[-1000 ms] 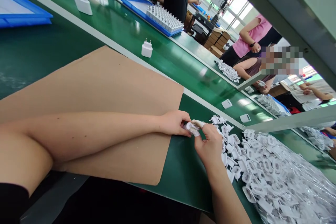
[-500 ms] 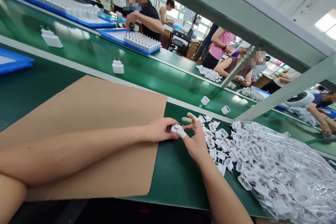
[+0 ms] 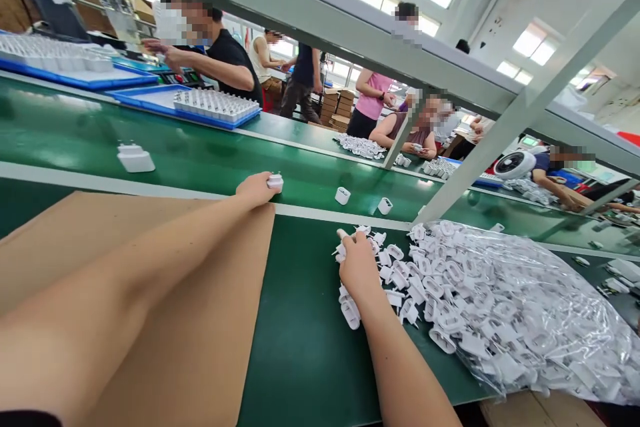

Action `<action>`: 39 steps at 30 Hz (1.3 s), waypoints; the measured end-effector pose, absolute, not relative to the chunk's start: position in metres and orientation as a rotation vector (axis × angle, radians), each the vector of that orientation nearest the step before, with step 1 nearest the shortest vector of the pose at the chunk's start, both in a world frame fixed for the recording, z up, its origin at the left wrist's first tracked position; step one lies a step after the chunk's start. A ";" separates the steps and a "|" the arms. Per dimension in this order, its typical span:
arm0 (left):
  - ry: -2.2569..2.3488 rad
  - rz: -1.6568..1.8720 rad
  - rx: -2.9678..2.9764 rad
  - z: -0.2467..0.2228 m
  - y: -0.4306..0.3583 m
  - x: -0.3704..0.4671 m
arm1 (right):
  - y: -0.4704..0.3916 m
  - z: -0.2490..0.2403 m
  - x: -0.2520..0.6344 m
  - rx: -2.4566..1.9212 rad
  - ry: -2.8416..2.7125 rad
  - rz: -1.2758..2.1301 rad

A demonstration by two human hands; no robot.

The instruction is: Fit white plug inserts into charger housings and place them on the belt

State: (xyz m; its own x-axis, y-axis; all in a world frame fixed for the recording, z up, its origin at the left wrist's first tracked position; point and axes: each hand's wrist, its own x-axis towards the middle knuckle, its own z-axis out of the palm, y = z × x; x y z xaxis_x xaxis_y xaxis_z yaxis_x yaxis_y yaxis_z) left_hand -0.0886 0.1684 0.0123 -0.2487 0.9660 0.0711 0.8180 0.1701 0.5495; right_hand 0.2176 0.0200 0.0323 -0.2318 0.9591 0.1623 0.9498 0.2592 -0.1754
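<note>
My left hand (image 3: 256, 189) reaches over the pale strip onto the green belt, its fingers closed round a white charger (image 3: 275, 182) whose pins point up. At the left edge of a heap of white plug pieces (image 3: 400, 273), my right hand (image 3: 357, 257) reaches down among the parts. Its fingertips are partly hidden, and whether it grips a piece cannot be made out. Another charger (image 3: 136, 159) stands on the belt to the left. Two white housings (image 3: 343, 195) (image 3: 385, 205) sit on the belt right of my left hand.
Brown cardboard (image 3: 200, 267) lies under my left arm. A clear plastic bag (image 3: 540, 307) of white pieces fills the right. A slanted metal post (image 3: 480, 147) rises beyond the heap. Across the belt are people and blue trays (image 3: 220, 117).
My left hand has moved away from my right, up and left onto the belt with a white piece. My right hand has gone to the heap. The camera view has shifted.
</note>
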 end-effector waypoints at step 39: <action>1.152 0.871 1.948 -0.001 -0.005 -0.015 | 0.010 0.034 0.204 -1.159 -1.464 1.196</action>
